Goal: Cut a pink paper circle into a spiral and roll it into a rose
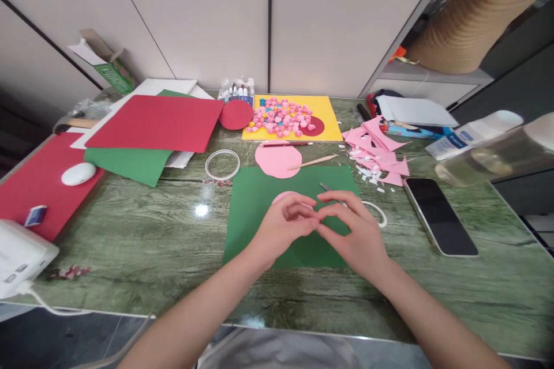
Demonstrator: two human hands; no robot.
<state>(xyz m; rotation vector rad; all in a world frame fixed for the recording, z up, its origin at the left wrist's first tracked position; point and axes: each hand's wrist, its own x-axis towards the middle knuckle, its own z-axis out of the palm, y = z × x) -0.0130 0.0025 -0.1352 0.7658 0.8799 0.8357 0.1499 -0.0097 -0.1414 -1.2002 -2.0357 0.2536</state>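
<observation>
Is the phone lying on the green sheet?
No, the phone lies on the tabletop, right of the green sheet.

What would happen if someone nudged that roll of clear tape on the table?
The tape roll lies flat on its side, so a push would probably make it slide rather than roll. Stood on edge, its round shape would likely let it wheel away. With its wide open middle and thin ring, it looks fairly light for its width.
</observation>
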